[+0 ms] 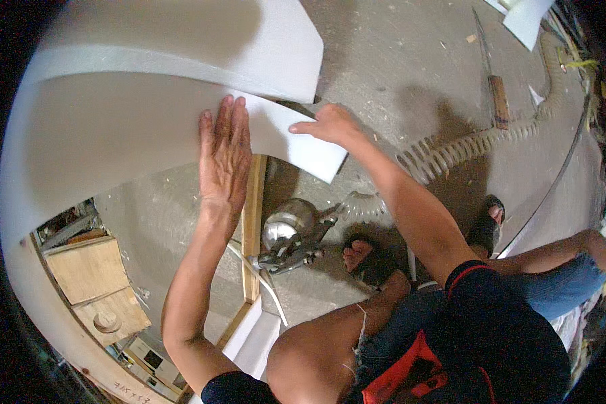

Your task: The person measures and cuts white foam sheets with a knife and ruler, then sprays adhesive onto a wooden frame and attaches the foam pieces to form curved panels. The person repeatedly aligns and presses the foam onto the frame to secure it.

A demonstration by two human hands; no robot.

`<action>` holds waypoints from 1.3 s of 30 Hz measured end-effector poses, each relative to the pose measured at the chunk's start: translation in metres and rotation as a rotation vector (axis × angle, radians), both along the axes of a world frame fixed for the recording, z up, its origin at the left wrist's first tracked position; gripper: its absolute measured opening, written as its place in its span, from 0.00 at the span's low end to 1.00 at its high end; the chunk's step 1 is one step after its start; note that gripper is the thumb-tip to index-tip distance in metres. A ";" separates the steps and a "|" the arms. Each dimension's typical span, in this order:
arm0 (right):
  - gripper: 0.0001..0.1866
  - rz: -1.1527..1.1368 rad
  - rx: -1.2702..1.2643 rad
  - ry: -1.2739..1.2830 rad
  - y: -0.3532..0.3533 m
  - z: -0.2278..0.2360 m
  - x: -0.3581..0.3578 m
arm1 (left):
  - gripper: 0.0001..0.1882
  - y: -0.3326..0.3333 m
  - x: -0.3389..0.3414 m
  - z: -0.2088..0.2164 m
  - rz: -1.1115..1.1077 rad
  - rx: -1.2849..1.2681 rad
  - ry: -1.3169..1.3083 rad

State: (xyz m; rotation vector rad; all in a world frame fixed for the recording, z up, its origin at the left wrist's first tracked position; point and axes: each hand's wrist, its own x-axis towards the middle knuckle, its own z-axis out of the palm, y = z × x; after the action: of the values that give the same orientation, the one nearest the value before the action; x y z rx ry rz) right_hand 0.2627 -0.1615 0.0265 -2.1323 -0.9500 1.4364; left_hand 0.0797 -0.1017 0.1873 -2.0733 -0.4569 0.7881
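Note:
A long white curved panel [134, 128] stretches from the left toward the middle and narrows to a cut end on the right. My left hand [225, 155] lies flat on it, fingers stretched out and close together. Near that narrow end, my right hand [326, 128] grips the panel's far edge, thumb on the top face; the other fingers are partly hidden. Behind it is a second, wider white panel [276, 54] with an angled end. Under the panel's near edge a wooden strip [253, 222] runs toward me.
A shiny rounded metal tool [289, 225] sits on the floor by my feet, near a clear coiled hose [451, 145]. A wooden-handled long blade [498, 101] lies at the far right. Plywood pieces [90, 269] are at the lower left. A white offcut [526, 23] is at top right.

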 end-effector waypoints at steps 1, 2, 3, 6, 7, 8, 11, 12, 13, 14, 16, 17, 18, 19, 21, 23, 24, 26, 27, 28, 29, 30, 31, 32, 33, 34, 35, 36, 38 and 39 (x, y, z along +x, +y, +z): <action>0.43 0.001 0.000 0.033 0.003 0.004 -0.001 | 0.38 0.000 0.000 -0.001 0.010 -0.017 0.000; 0.43 0.004 -0.009 0.003 0.007 0.008 -0.002 | 0.38 0.000 0.001 -0.001 0.010 -0.022 -0.014; 0.43 0.009 -0.033 -0.017 0.010 0.012 -0.002 | 0.39 0.000 0.001 -0.002 0.021 -0.023 -0.006; 0.47 -0.014 -0.079 -0.069 0.018 0.021 -0.004 | 0.40 0.000 0.002 -0.003 0.042 -0.048 -0.036; 0.47 -0.013 -0.085 -0.072 0.020 0.022 -0.004 | 0.40 0.000 0.002 -0.003 0.022 -0.024 -0.026; 0.48 -0.013 -0.091 -0.074 0.022 0.023 -0.004 | 0.40 0.000 0.002 -0.003 0.025 -0.030 -0.019; 0.47 -0.010 -0.093 -0.093 0.025 0.024 -0.006 | 0.39 0.001 0.002 -0.004 0.033 -0.044 -0.016; 0.47 -0.023 -0.093 -0.087 0.026 0.024 -0.007 | 0.39 0.001 0.002 -0.005 0.032 -0.036 -0.016; 0.48 -0.033 -0.108 -0.077 0.026 0.024 -0.007 | 0.39 0.001 0.002 -0.006 0.039 -0.054 -0.020; 0.48 -0.050 -0.114 -0.069 0.027 0.024 -0.007 | 0.39 0.001 0.002 -0.008 0.041 -0.062 -0.023; 0.48 -0.061 -0.114 -0.078 0.028 0.024 -0.006 | 0.39 0.001 0.003 -0.012 0.039 -0.074 -0.038; 0.48 -0.058 -0.123 -0.074 0.028 0.024 -0.006 | 0.39 0.001 0.003 -0.013 0.034 -0.079 -0.049; 0.48 -0.069 -0.120 -0.066 0.028 0.024 -0.005 | 0.39 0.001 0.004 -0.015 0.052 -0.109 -0.058; 0.48 -0.068 -0.131 -0.048 0.029 0.023 -0.005 | 0.37 0.001 0.004 -0.016 0.033 -0.106 -0.074; 0.47 -0.077 -0.139 -0.033 0.029 0.022 -0.006 | 0.35 0.002 0.004 -0.019 0.035 -0.132 -0.082; 0.46 -0.099 -0.135 -0.036 0.028 0.019 -0.007 | 0.35 0.002 0.005 -0.021 0.062 -0.158 -0.088; 0.45 -0.125 -0.118 -0.065 0.027 0.018 -0.009 | 0.36 0.003 0.005 -0.023 0.072 -0.163 -0.081; 0.41 -0.176 -0.086 -0.125 0.021 0.013 -0.011 | 0.36 0.003 0.005 -0.026 0.050 -0.132 -0.054; 0.39 -0.151 -0.060 -0.077 0.018 0.011 -0.011 | 0.36 0.003 0.004 -0.027 0.039 -0.115 -0.040; 0.37 -0.128 -0.032 -0.028 0.013 0.009 -0.009 | 0.36 0.003 0.003 -0.029 0.020 -0.092 -0.031; 0.35 -0.106 -0.003 0.020 0.008 0.007 -0.008 | 0.37 0.004 0.003 -0.030 0.001 -0.067 -0.024; 0.33 -0.133 0.018 0.011 0.004 0.005 -0.007 | 0.37 0.004 0.002 -0.032 -0.001 -0.069 -0.021; 0.31 -0.160 0.038 0.002 0.001 0.005 -0.007 | 0.37 0.005 0.001 -0.034 -0.011 -0.062 -0.024; 0.30 -0.183 0.011 -0.007 -0.001 0.004 -0.007 | 0.37 0.005 0.000 -0.035 -0.003 -0.081 -0.031; 0.28 -0.192 0.054 -0.026 -0.001 0.005 -0.008 | 0.36 0.006 0.000 -0.037 -0.006 -0.091 -0.028; 0.27 -0.195 0.050 -0.045 0.001 0.005 -0.009 | 0.36 0.006 -0.001 -0.038 0.000 -0.104 -0.036; 0.27 -0.195 0.042 -0.056 0.004 0.006 -0.011 | 0.36 0.006 -0.001 -0.039 -0.002 -0.105 -0.035; 0.27 -0.194 0.017 -0.083 0.008 0.007 -0.013 | 0.35 0.006 -0.002 -0.040 -0.004 -0.108 -0.033; 0.26 -0.186 -0.045 -0.122 0.018 0.007 -0.016 | 0.35 0.007 -0.001 -0.042 -0.013 -0.111 -0.043; 0.27 -0.201 -0.026 -0.129 0.019 0.007 -0.016 | 0.35 0.007 -0.001 -0.043 -0.013 -0.123 -0.045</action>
State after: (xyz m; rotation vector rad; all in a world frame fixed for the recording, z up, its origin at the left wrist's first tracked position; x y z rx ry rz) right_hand 0.2463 -0.1421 0.0340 -2.2892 -0.7397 1.2338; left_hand 0.0788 -0.0942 0.1438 -2.2096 -0.4290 0.7803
